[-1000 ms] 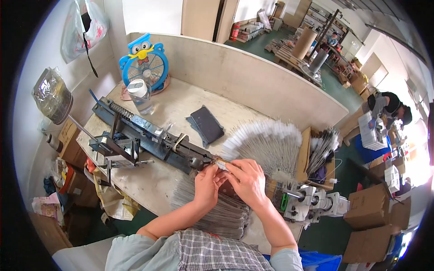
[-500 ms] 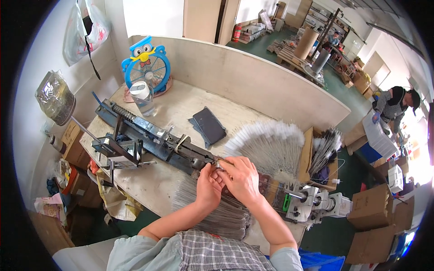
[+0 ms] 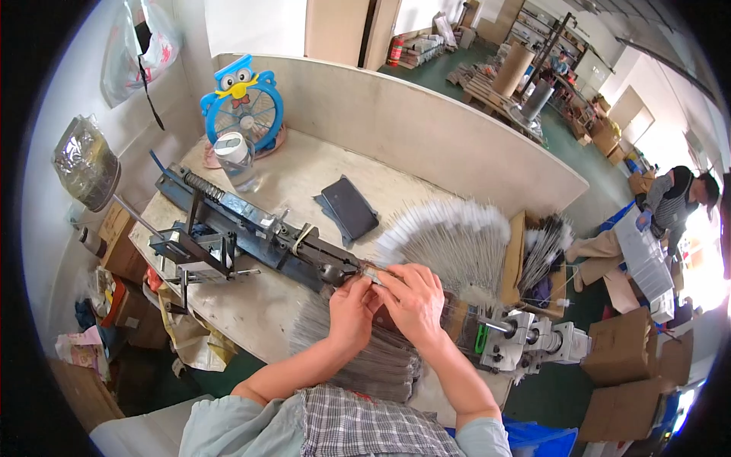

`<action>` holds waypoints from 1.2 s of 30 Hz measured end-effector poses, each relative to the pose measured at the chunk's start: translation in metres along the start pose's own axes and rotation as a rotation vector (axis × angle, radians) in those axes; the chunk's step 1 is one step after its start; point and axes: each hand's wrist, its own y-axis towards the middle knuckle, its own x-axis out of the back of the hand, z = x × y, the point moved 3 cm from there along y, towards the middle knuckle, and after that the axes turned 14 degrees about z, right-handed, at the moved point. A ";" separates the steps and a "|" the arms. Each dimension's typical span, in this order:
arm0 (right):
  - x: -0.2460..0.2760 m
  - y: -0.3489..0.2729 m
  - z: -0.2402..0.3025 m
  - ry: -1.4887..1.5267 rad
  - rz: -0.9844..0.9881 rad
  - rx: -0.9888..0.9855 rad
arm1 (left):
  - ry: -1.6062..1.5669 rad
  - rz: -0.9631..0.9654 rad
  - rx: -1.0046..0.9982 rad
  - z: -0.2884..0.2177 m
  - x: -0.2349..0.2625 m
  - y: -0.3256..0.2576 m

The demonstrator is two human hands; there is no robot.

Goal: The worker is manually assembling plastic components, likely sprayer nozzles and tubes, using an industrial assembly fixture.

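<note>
My left hand (image 3: 351, 311) and my right hand (image 3: 416, 302) meet at the right end of a long dark metal bench fixture (image 3: 259, 226). The fingers of both are closed. A small whitish piece (image 3: 371, 274) shows at the right fingertips, against the fixture's end. What the left fingers pinch is hidden. Below my hands lies a thick bundle of thin grey wires (image 3: 373, 369). Behind them on the right, more thin wires with white fluffy ends (image 3: 449, 244) are fanned out on the table (image 3: 297, 160).
A dark phone (image 3: 349, 209) lies behind the fixture. A jug (image 3: 236, 160) and blue cartoon fan (image 3: 245, 110) stand far left. A grey machine with a shaft (image 3: 533, 341) is at the right edge, near a cardboard box (image 3: 515, 259) of wires. A co-worker (image 3: 678, 202) stands at right.
My right fingers have shifted slightly right, and more of the whitish piece shows at the fixture's end. The left hand stays close by. The co-worker has moved.
</note>
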 end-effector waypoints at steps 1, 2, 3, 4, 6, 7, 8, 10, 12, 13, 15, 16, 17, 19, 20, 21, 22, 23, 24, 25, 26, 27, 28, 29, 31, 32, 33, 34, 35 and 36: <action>-0.001 0.000 0.000 0.001 0.002 -0.007 | 0.013 0.006 -0.011 -0.002 -0.001 0.000; -0.001 0.001 0.001 0.006 0.006 0.004 | 0.025 0.011 -0.022 -0.003 -0.001 -0.002; -0.002 0.004 0.001 0.011 0.008 0.021 | 0.025 0.010 -0.023 -0.003 -0.001 -0.001; -0.001 0.003 0.001 0.012 0.009 0.023 | 0.021 0.005 -0.017 -0.002 0.000 -0.001; 0.000 -0.001 -0.001 0.012 0.020 0.015 | 0.015 -0.003 -0.013 -0.001 -0.001 -0.001; 0.000 -0.001 -0.002 0.013 0.022 0.016 | 0.015 0.002 -0.009 -0.001 -0.003 -0.001; 0.000 0.000 -0.004 0.019 0.024 0.007 | 0.014 0.006 -0.004 -0.001 -0.005 0.000; -0.001 -0.002 -0.003 0.028 0.033 -0.010 | 0.003 0.002 -0.007 -0.002 -0.004 -0.001; -0.002 0.002 -0.003 0.036 -0.029 0.013 | -0.009 -0.001 -0.010 -0.003 -0.002 -0.001; -0.001 0.001 -0.002 0.037 -0.026 0.009 | 0.014 0.005 -0.009 -0.003 -0.001 -0.002; 0.002 0.000 -0.001 0.012 -0.030 0.026 | 0.036 0.010 -0.006 -0.004 -0.004 -0.001; 0.002 0.000 -0.003 0.013 -0.028 0.024 | 0.038 -0.008 0.000 -0.006 -0.010 -0.002; 0.002 0.000 -0.006 0.012 -0.015 0.017 | 0.040 -0.026 0.005 -0.007 -0.013 -0.001; 0.002 -0.003 -0.007 0.014 0.003 0.007 | 0.047 -0.030 -0.006 -0.005 -0.010 0.000; 0.003 -0.001 -0.007 0.023 0.001 0.016 | 0.054 -0.029 -0.020 -0.004 -0.008 -0.001; 0.004 0.000 -0.006 0.032 -0.002 0.027 | 0.053 -0.033 -0.020 -0.005 -0.007 -0.001; 0.006 0.000 -0.004 0.033 0.000 0.029 | 0.059 -0.031 -0.019 -0.005 -0.005 -0.001; 0.009 0.001 -0.001 0.039 -0.003 0.025 | 0.065 -0.029 -0.019 -0.006 -0.005 -0.002; 0.013 0.001 -0.001 0.041 -0.007 0.013 | 0.065 -0.028 -0.014 -0.006 -0.007 -0.001; 0.018 0.002 -0.001 0.040 -0.007 0.008 | 0.055 -0.020 0.007 -0.007 -0.010 -0.001; 0.022 0.002 -0.001 0.030 0.005 -0.012 | 0.044 -0.011 0.027 -0.007 -0.012 0.000; 0.025 0.002 -0.001 0.021 0.017 -0.028 | 0.044 -0.010 0.025 -0.008 -0.011 0.000; 0.026 0.000 -0.004 0.020 0.016 -0.026 | -0.012 -0.022 0.030 -0.008 -0.008 -0.001; 0.024 -0.003 -0.007 -0.021 0.105 -0.035 | -0.067 -0.034 0.035 -0.008 -0.005 -0.001; 0.017 -0.010 -0.009 -0.062 0.190 -0.051 | -0.054 -0.011 0.025 -0.006 0.003 -0.003; 0.012 -0.014 -0.007 -0.053 0.172 -0.034 | -0.042 0.010 0.014 -0.006 0.005 -0.006; 0.010 -0.015 -0.007 -0.048 0.149 -0.019 | -0.038 0.017 0.019 -0.007 0.003 -0.006; 0.010 -0.017 -0.007 -0.049 0.142 -0.028 | 0.007 0.027 0.046 -0.009 -0.002 -0.008; 0.010 -0.020 -0.007 -0.033 0.135 -0.033 | 0.053 0.036 0.074 -0.010 -0.004 -0.010; 0.010 -0.022 -0.007 -0.014 0.126 -0.039 | 0.063 0.041 0.083 -0.010 -0.004 -0.010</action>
